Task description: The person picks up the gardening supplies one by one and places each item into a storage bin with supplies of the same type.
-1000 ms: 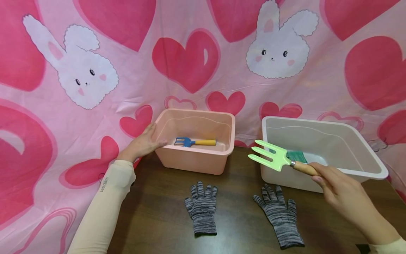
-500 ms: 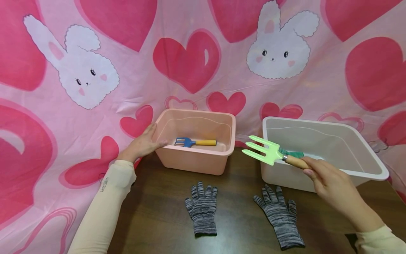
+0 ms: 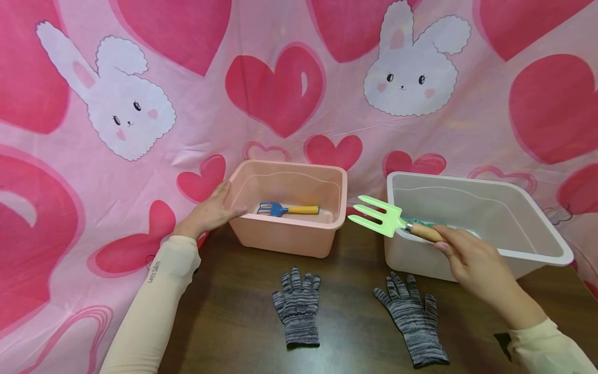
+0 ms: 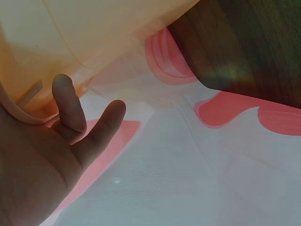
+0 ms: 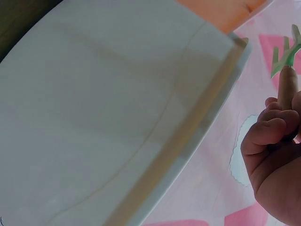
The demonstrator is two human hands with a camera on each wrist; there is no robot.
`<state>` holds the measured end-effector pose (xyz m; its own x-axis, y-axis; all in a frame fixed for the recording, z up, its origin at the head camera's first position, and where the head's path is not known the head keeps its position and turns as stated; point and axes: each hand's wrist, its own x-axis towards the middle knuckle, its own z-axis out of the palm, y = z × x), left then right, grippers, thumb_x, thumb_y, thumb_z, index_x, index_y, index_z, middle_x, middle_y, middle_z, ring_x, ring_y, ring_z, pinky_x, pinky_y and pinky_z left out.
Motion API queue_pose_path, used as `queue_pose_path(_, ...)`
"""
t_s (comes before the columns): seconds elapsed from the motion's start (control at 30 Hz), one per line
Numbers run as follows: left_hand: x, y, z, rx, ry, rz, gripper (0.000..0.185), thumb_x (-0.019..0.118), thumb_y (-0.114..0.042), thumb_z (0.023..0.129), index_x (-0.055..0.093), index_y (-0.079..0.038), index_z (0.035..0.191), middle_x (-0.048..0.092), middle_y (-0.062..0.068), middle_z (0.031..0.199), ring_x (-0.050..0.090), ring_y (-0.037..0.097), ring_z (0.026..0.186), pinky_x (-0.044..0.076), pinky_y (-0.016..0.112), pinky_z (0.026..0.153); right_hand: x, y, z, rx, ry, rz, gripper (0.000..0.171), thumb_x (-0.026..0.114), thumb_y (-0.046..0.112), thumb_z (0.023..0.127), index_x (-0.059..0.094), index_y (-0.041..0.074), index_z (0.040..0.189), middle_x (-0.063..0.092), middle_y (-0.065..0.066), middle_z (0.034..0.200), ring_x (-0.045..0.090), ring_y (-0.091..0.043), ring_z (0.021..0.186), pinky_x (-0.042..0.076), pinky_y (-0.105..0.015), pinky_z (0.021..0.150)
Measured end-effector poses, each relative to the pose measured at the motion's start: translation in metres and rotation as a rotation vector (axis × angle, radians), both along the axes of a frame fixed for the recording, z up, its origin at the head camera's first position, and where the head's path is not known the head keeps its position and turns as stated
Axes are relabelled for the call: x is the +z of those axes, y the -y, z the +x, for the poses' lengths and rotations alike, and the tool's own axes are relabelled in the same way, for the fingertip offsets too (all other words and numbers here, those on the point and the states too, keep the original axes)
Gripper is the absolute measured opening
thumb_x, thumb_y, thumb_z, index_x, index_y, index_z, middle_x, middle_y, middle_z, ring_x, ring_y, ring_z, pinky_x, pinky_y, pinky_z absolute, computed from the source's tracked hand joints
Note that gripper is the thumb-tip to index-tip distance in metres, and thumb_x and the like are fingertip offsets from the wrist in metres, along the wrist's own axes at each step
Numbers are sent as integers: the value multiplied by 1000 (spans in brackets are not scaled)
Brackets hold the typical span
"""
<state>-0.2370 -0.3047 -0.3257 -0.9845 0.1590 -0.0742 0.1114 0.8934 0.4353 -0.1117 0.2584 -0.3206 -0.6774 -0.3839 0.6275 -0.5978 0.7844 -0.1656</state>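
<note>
Left arm reaches forward, sleeve to the wrist. Left hand point(image 3: 207, 214) flat and relaxed, palm against the pink tub's point(image 3: 286, 235) left end, thumb over its rim; in the left wrist view the fingers point(image 4: 70, 108) are straight, slightly spread. Right arm comes in from the lower right, sleeved too. Right hand point(image 3: 469, 258) raised, fingers point(image 5: 273, 129) curled round the fork's point(image 3: 391, 221) handle, grip near its back end, tines aiming left.
</note>
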Motion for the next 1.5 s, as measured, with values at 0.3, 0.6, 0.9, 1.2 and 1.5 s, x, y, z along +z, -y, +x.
queue_pose_path(0.3, 0, 0, 0, 7, 1, -7, 109, 58, -67, 91, -5, -14, 163, 1, 16, 168, 17, 47, 148, 22, 70, 111, 5, 11, -8, 3, 26, 9, 30, 69, 6, 94, 64, 11, 124, 61, -1, 90, 52, -20, 76, 45, -47, 64)
queue_pose_path(0.6, 1, -1, 1, 17, 0, -1, 110, 59, -68, 90, -4, -15, 163, 2, 16, 168, 17, 48, 147, 23, 71, 110, 9, 21, -18, 27, 11, -4, 27, 69, 6, 94, 64, 7, 121, 66, -9, 97, 57, -25, 78, 50, -53, 66)
queue_pose_path(0.9, 1, -1, 2, 12, -3, -1, 110, 58, -69, 90, -3, -14, 163, 2, 16, 168, 16, 47, 148, 22, 70, 112, 11, 28, -27, 39, 22, -1, 35, 74, 2, 88, 64, 5, 122, 68, -13, 102, 60, -29, 83, 51, -56, 72)
queue_pose_path(1.2, 2, -1, 2, 8, -3, -15, 112, 56, -73, 88, -3, -13, 163, 2, 16, 168, 16, 46, 148, 22, 69, 112, 13, 38, -37, 58, 31, 3, 37, 75, 0, 86, 65, 8, 120, 65, -9, 96, 56, -24, 78, 50, -48, 68)
queue_pose_path(1.5, 1, -1, 1, 8, 2, -10, 111, 57, -71, 89, -3, -13, 163, 2, 16, 168, 16, 46, 149, 22, 68, 113, 13, 48, -45, 83, 14, -8, 36, 75, 0, 85, 64, 7, 118, 64, -8, 92, 55, -24, 75, 50, -47, 67)
